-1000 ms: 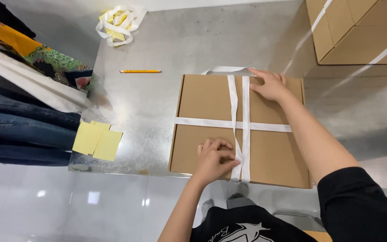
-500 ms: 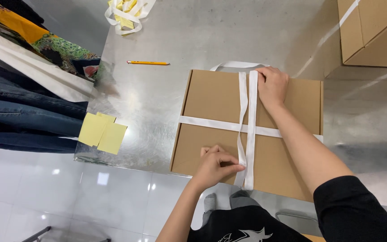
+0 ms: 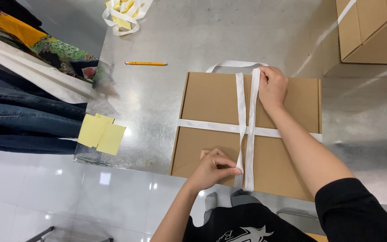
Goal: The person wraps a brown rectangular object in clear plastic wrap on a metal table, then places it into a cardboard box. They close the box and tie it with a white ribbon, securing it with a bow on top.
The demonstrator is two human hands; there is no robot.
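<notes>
A flat brown cardboard box (image 3: 211, 98) lies on a shiny metal table (image 3: 202, 36). White ribbon (image 3: 211, 127) crosses it sideways, and two strands run lengthwise down its middle. My left hand (image 3: 213, 168) pinches the ribbon strand at the box's near edge. My right hand (image 3: 273, 85) presses and grips the ribbon near the far edge, where a loop of ribbon sticks out past the box.
A yellow pencil (image 3: 145, 63) lies on the table beyond the box. Yellow sticky notes (image 3: 101, 133) sit at the table's left edge. Folded jeans and patterned clothes (image 3: 23, 89) are piled at left. A bundle of white ribbon (image 3: 125, 11) lies at the back, more cardboard boxes (image 3: 372, 31) at the right.
Both hands stay on the ribbon; the left hand has shifted slightly right along the near edge. The camera view has tilted a little.
</notes>
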